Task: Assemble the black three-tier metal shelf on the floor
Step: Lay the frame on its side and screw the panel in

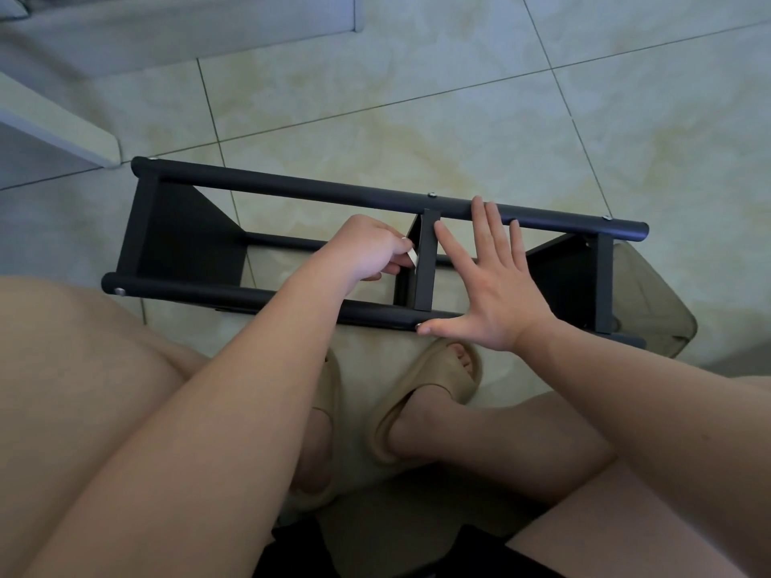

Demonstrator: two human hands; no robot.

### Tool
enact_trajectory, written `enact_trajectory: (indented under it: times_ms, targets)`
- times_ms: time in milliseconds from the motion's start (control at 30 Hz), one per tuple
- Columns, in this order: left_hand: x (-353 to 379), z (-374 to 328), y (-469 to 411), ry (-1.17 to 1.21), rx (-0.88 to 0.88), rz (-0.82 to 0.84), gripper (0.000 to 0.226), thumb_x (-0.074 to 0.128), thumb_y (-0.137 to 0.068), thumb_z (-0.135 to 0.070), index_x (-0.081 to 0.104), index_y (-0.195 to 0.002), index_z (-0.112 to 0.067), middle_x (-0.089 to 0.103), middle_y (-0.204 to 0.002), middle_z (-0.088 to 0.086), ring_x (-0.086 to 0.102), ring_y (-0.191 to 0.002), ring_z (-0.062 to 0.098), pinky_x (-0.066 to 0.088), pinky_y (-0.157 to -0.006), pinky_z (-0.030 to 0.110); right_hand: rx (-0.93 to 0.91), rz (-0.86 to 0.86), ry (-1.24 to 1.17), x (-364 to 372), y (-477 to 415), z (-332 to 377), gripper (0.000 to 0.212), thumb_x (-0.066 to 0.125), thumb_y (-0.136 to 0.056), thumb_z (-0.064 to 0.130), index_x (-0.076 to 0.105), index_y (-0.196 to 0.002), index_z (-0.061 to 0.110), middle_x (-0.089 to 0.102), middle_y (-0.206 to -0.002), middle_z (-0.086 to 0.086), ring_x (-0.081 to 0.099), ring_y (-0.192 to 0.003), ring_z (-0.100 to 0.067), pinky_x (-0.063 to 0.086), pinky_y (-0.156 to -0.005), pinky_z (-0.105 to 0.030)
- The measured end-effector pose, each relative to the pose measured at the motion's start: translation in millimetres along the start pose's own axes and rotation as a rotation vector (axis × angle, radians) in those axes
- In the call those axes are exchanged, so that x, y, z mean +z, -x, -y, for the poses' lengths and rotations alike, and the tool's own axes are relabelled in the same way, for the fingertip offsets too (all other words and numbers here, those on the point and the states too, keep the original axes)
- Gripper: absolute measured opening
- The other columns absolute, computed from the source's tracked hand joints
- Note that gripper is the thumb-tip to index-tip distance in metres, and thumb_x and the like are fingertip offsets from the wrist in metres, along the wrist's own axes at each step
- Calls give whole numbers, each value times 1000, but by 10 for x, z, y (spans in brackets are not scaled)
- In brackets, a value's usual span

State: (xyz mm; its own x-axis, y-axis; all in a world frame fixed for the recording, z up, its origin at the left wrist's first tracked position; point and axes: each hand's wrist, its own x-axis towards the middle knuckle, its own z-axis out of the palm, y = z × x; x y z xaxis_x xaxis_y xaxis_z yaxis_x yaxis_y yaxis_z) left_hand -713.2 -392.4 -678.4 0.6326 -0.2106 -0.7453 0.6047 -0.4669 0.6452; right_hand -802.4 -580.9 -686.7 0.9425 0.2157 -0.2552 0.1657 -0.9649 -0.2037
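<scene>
**Shelf nearly together – mid tier in hand**

The shelf (375, 194) lies on its side on the floor (459, 98), just in front of the person's feet. Its left end is near the floor's edge by a pale furniture base (62, 135).

Progress, L to R:
- The left tier (179, 235) sits between the round posts, w/ bolt heads showing at both post ends.
- The middle tier (423, 260) is edge-on to the camera, w/ a bolt head above it on the far post. It's prob. the joint being worked on.
- The right tier (584, 277) is also in place w/ a bolt head on the far post, and its lower side is partly hidden.
- All three tiers look fitted. Judged left to do: snug the mid joint, check the hidden side, stand it up.

Hands:
- The left hand (367, 252) has its fingers curled, pinching a small pale piece (413, 257) against the middle tier. Tool or tag, can't tell.
- The right hand (496, 294) is flat and spread. Its thumb is on the near post and its fingertips (479, 206) on the far post, bracing the frame and gripping nothing.

Materials:
- Posts are matte black tube w/ rounded caps.
- Tiers are flat black sheet metal w/ folded rims.
- Bolt heads are small and silvery.
- Floor is glossy cream tile w/ dark grout.
- A beige soft-looking item (651, 294) sits under the right end.
- The tan sandals (434, 385) look like foam.
</scene>
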Motion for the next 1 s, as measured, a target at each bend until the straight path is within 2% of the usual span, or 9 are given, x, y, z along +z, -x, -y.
enact_trajectory:
  times_ms: [367, 533, 733, 1000]
  targets:
    - [-5, 27, 22, -78, 5, 32, 11, 61, -97, -24, 70, -91, -21, 77, -77, -8, 71, -79, 8, 49, -76, 28, 1, -2, -6, -2, -1, 0, 128, 31, -63, 103, -1, -163, 31, -23, -166, -18, -26, -153, -31, -15, -123, -52]
    - [-44, 20, 45, -228, -22, 71, 12, 59, -96, -25, 69, -93, -20, 76, -73, -12, 70, -78, 8, 50, -75, 28, -1, 0, -5, -8, -3, -4, 128, 31, -63, 103, -1, -163, 30, -23, -166, -18, -26, -153, -31, -15, -123, -52]
    - [-3, 26, 47, -113, -7, 54, 11, 60, -97, -26, 69, -92, -22, 77, -78, -10, 71, -78, 6, 49, -72, 27, -8, -13, -13, -9, -15, -19, 127, 32, -64, 103, 2, -163, 29, -20, -166, -19, -23, -153, -33, -13, -124, -53]
    - [-5, 36, 43, -123, -18, 85, 11, 60, -96, -26, 70, -95, -21, 78, -79, -9, 71, -78, 7, 49, -73, 28, -11, -9, -8, -15, -28, -36, 127, 32, -64, 102, 1, -163, 29, -20, -167, -19, -24, -153, -32, -12, -124, -53]
